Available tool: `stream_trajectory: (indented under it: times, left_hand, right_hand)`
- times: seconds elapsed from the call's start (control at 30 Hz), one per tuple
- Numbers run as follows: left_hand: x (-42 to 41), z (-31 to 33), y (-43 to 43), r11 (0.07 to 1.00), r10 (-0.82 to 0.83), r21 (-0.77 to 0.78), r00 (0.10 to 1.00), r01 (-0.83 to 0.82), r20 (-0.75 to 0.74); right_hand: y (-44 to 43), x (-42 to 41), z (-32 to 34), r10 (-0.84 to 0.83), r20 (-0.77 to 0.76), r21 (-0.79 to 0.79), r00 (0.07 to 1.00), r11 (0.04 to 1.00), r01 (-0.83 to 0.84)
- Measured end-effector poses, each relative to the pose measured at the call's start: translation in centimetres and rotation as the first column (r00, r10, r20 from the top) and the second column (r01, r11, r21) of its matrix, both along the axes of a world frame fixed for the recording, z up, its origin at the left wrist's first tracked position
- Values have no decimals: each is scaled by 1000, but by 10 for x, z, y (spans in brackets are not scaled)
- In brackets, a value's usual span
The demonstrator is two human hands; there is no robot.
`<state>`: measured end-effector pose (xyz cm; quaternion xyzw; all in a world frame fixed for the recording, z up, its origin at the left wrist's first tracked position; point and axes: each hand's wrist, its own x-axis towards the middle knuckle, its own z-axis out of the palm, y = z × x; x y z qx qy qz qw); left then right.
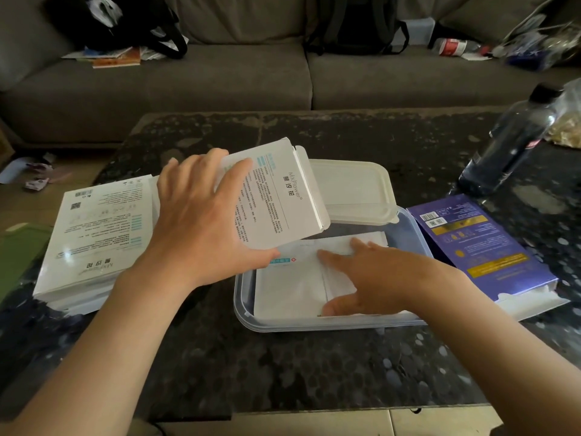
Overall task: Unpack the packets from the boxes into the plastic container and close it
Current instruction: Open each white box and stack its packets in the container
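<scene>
My left hand (204, 221) grips a white box (276, 196), tilted above the far left corner of the clear plastic container (314, 325). White packets (289, 291) lie flat inside the container. My right hand (374, 278) rests on them, fingers spread and pressing down. The container's white lid (352, 190) lies just behind it. A stack of white boxes (91, 240) sits to the left. A purple box (481, 247) lies to the right, its near end open.
A dark plastic bottle (509, 143) stands at the table's right. The dark speckled table (283, 372) ends close in front of me. A grey sofa (220, 77) with bags and papers lies beyond. A green item (15, 253) sits at far left.
</scene>
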<state>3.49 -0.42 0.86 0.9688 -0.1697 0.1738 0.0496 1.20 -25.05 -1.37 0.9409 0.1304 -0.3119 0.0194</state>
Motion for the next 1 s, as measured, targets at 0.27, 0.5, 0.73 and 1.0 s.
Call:
stream_trajectory:
  times: [0.27, 0.5, 0.73, 1.0]
  left_hand:
    - [-2, -2, -3, 999, -33, -10, 999, 33, -7]
    - [-3, -3, -5, 999, -49, -21, 999, 48, -9]
    - [-2, -3, -5, 998, -56, -25, 998, 56, -12]
    - [-4, -3, -4, 995, -84, -49, 996, 84, 0]
  right_hand:
    - [-5, -1, 3, -47, -37, -53, 998, 998, 45]
    - [-7, 0, -4, -33, -16, -52, 999, 998, 33]
    - [-9, 0, -2, 13, 61, -24, 998, 1000, -11]
    - [-6, 1, -7, 20, -13, 5, 1000, 1000, -20]
